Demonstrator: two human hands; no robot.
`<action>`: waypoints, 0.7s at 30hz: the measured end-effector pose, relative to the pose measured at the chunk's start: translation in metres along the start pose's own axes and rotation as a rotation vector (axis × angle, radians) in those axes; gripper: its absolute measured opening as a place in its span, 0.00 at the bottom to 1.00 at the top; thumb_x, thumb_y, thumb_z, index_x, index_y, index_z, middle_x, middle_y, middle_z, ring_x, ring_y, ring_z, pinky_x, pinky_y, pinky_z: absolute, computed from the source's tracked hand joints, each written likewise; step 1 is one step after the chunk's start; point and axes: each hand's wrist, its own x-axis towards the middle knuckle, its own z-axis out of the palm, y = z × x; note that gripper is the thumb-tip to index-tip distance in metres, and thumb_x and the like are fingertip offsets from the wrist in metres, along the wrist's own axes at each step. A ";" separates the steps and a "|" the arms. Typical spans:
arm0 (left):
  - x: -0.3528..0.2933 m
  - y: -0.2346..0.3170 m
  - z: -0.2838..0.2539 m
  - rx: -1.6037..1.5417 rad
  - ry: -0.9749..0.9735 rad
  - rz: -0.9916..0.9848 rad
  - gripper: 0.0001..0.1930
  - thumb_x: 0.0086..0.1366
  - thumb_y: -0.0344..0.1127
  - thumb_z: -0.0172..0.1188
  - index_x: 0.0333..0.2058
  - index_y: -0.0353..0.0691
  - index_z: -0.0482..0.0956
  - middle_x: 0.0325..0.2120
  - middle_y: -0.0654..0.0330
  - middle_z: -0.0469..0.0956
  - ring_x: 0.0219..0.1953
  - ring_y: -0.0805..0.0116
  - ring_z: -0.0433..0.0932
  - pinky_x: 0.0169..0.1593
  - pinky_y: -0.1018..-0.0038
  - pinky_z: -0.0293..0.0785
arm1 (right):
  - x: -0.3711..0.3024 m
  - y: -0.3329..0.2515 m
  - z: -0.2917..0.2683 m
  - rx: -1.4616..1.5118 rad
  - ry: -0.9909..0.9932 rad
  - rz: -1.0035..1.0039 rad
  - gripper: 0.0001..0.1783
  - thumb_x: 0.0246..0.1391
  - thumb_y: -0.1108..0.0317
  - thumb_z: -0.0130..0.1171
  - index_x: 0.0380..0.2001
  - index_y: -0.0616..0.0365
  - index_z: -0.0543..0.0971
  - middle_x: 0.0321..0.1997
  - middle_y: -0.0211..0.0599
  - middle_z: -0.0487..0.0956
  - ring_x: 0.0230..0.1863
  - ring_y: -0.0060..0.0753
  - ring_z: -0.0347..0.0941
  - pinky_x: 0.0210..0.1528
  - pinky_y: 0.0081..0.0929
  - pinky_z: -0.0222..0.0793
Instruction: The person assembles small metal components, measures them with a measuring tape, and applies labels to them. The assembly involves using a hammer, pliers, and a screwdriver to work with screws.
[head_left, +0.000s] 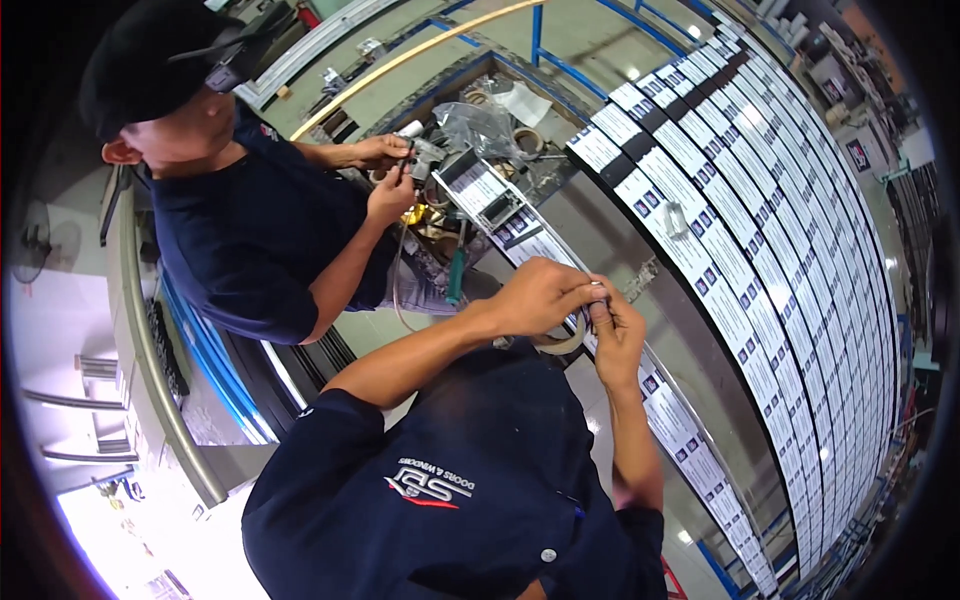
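Note:
My left hand [540, 298] and my right hand [617, 340] meet in front of my chest, thumbs and fingertips pinched together. Whatever sits between the fingertips is small and mostly hidden; I cannot make out its kind. Just below my hands shows the beige rim of a roll of tape [562, 343], partly covered by them. I cannot tell whether it hangs from a hand or rests on something. Behind my hands runs a long metal profile [680, 435] covered with white printed film, its far end [470, 180] open like a channel.
A co-worker [270, 200] in a black cap stands at the left, holding a thin dark piece. Beyond is a cluttered tray [560, 110] with tape rolls, plastic bags and a green-handled tool [456, 275]. Rows of film-covered profiles [760, 250] fill the right, with a small clear packet [675, 219] on them.

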 end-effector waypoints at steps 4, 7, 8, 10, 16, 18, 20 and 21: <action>-0.003 -0.017 0.011 0.272 0.076 0.079 0.16 0.75 0.43 0.58 0.30 0.39 0.82 0.19 0.51 0.78 0.24 0.45 0.79 0.29 0.56 0.72 | 0.006 0.038 0.021 0.360 0.215 0.199 0.16 0.70 0.76 0.59 0.59 0.66 0.83 0.44 0.29 0.84 0.34 0.15 0.73 0.37 0.14 0.67; -0.021 -0.007 0.008 0.244 0.072 0.219 0.13 0.70 0.41 0.62 0.27 0.43 0.80 0.20 0.55 0.78 0.24 0.50 0.80 0.27 0.55 0.72 | 0.036 0.057 0.020 0.733 0.427 0.438 0.09 0.71 0.74 0.56 0.46 0.63 0.85 0.27 0.25 0.76 0.25 0.13 0.65 0.25 0.14 0.61; -0.030 0.005 0.012 0.174 0.012 0.366 0.12 0.68 0.40 0.64 0.26 0.44 0.80 0.21 0.57 0.79 0.24 0.52 0.81 0.27 0.55 0.73 | 0.062 0.079 -0.013 0.721 0.646 0.437 0.09 0.72 0.73 0.55 0.47 0.62 0.84 0.26 0.26 0.74 0.25 0.14 0.66 0.23 0.16 0.60; -0.042 0.029 0.021 0.351 -0.113 0.447 0.06 0.58 0.35 0.66 0.25 0.46 0.78 0.18 0.60 0.72 0.23 0.57 0.78 0.26 0.58 0.73 | 0.077 0.120 -0.099 0.606 0.856 0.296 0.10 0.74 0.70 0.54 0.50 0.59 0.82 0.27 0.28 0.74 0.25 0.16 0.67 0.22 0.18 0.60; -0.054 -0.096 -0.065 0.667 0.448 -0.213 0.06 0.67 0.33 0.61 0.38 0.44 0.87 0.31 0.54 0.81 0.37 0.51 0.82 0.41 0.56 0.78 | 0.070 0.057 -0.076 0.389 0.404 -0.025 0.19 0.75 0.67 0.54 0.61 0.67 0.73 0.47 0.34 0.79 0.44 0.25 0.73 0.49 0.26 0.67; -0.083 -0.148 -0.088 0.717 0.437 -0.212 0.10 0.72 0.37 0.61 0.36 0.37 0.85 0.34 0.51 0.81 0.40 0.48 0.81 0.42 0.55 0.76 | 0.059 0.058 -0.066 0.490 0.351 -0.026 0.20 0.74 0.66 0.55 0.63 0.65 0.71 0.50 0.35 0.75 0.43 0.27 0.70 0.49 0.29 0.67; -0.103 -0.181 -0.101 0.696 0.479 -0.192 0.11 0.72 0.38 0.61 0.40 0.37 0.86 0.35 0.50 0.82 0.40 0.47 0.81 0.44 0.55 0.76 | 0.048 0.051 -0.052 0.568 0.205 0.016 0.22 0.75 0.66 0.55 0.66 0.61 0.68 0.46 0.34 0.70 0.42 0.29 0.66 0.49 0.31 0.64; -0.109 -0.200 -0.099 0.700 0.485 -0.199 0.11 0.72 0.38 0.61 0.40 0.37 0.86 0.35 0.50 0.82 0.40 0.47 0.81 0.44 0.55 0.76 | 0.045 0.050 -0.047 0.536 0.187 0.053 0.23 0.74 0.67 0.55 0.67 0.59 0.67 0.45 0.33 0.67 0.42 0.30 0.64 0.50 0.35 0.62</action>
